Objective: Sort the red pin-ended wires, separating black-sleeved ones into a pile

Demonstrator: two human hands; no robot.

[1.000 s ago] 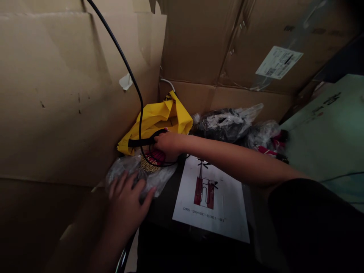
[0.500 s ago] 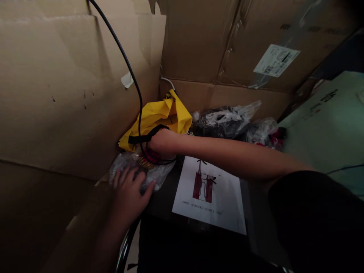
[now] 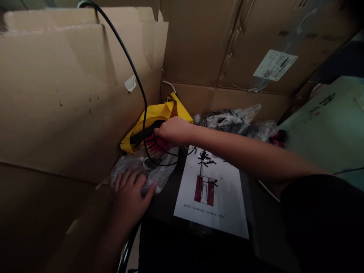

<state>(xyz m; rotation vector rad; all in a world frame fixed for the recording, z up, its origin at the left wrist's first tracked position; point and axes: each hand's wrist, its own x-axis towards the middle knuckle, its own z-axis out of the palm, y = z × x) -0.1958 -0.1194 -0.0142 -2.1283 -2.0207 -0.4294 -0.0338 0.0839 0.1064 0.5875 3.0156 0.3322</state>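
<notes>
Handling looks partway along, as a person's right hand [image 3: 176, 131] closes its grip on the black band [image 3: 138, 136] of a yellow bag [image 3: 155, 110], not yet let go, while the open left hand [image 3: 131, 197] rests on clear plastic [image 3: 163, 176] beside exposed, gold-tipped red wires [image 3: 152, 148].

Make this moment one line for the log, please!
left hand: spread on clear plastic | right hand: beside yellow bag, grip unclear | nearby: printed paper, cardboard
</notes>
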